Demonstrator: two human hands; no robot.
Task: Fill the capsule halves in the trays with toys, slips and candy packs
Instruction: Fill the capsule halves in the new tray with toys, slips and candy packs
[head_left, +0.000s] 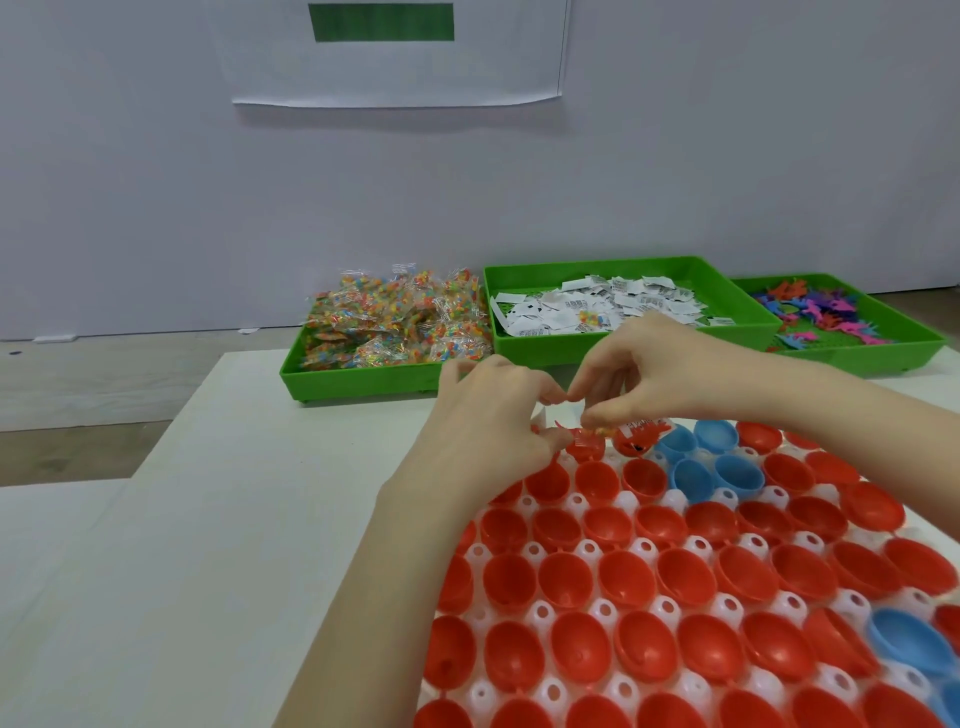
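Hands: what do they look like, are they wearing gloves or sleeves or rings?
Both are bare. The left hand and the right hand have no gloves, and no rings, watch or bracelets show. No sleeves either: both forearms are uncovered as far as the picture shows.

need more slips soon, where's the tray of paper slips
In the head view the tray of paper slips sits at the table's far edge, between the candy pack tray and the toy tray.
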